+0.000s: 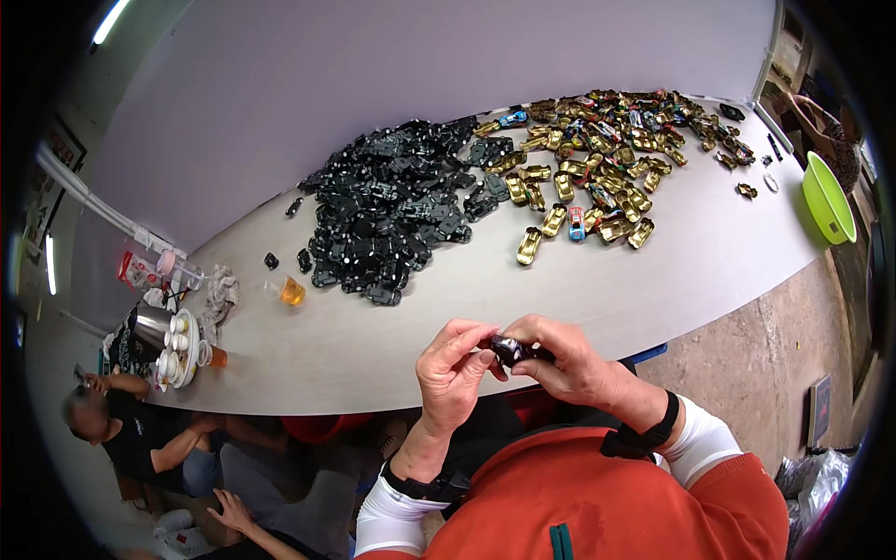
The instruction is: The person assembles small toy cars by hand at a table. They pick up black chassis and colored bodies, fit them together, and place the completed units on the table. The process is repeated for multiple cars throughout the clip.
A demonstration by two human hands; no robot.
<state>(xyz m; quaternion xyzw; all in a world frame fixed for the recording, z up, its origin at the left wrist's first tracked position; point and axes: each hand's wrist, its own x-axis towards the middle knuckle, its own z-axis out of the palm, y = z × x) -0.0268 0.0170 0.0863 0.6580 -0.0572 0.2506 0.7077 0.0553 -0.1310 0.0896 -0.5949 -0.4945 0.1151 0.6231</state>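
Above the table's near edge, a small dark, shiny toy car (pixel 509 351) is held between my two hands. My right hand (pixel 571 366) is closed round one end of it, thumb below and fingers on top. My left hand (pixel 450 378) pinches at its other end with the fingertips, which hide part of it. Beyond my hands lies a large heap of black toy car parts (pixel 383 201), which look like chassis. To its right spreads a pile of gold toy cars (pixel 607 177), with some blue and red ones among them.
On the table's left are a cup of amber liquid (pixel 292 292), a crumpled cloth (pixel 220 297) and a tray (pixel 191 359) with white cups. A green basin (pixel 829 201) sits at the right edge. A seated person (pixel 140 429) is at lower left. A wall panel (pixel 448 56) backs the table.
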